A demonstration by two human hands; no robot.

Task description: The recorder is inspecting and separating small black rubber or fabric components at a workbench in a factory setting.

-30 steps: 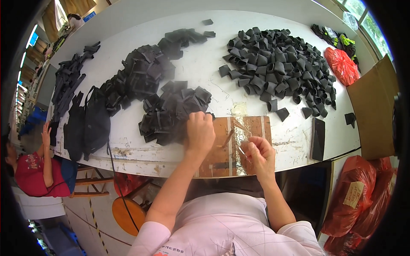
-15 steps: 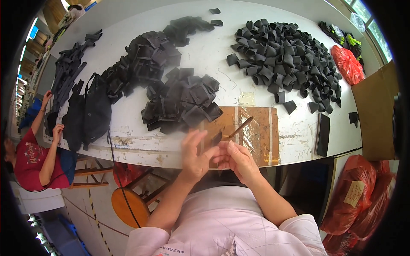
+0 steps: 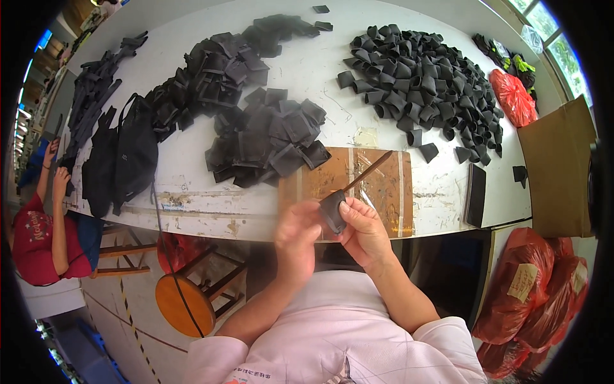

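My right hand (image 3: 364,232) is closed with its thumb and fingers on a small black fabric piece (image 3: 332,210). A thin dark brown stick (image 3: 369,171) slants up and away to the right from that same grip, its lower end hidden by the piece and fingers. Beside the piece's left edge is my left hand (image 3: 296,238), smeared by motion; whether its fingers touch the fabric is unclear. Both hands are over the table's front edge, just in front of a brown taped board (image 3: 300,185). Left of the board lies a pile of flat black fabric pieces (image 3: 265,137).
Tube-shaped black pieces (image 3: 428,83) form a heap at the far right. A black flat case (image 3: 474,195), a cardboard box (image 3: 559,173) and red bags (image 3: 521,288) are on the right. Leftward are a black bag (image 3: 135,150), a stool (image 3: 185,306) and a person in red (image 3: 41,243).
The black piece now shows clearly, raised in my right hand. The stick points farther up and right. My left hand has drawn lower, and the whole view has shifted slightly.
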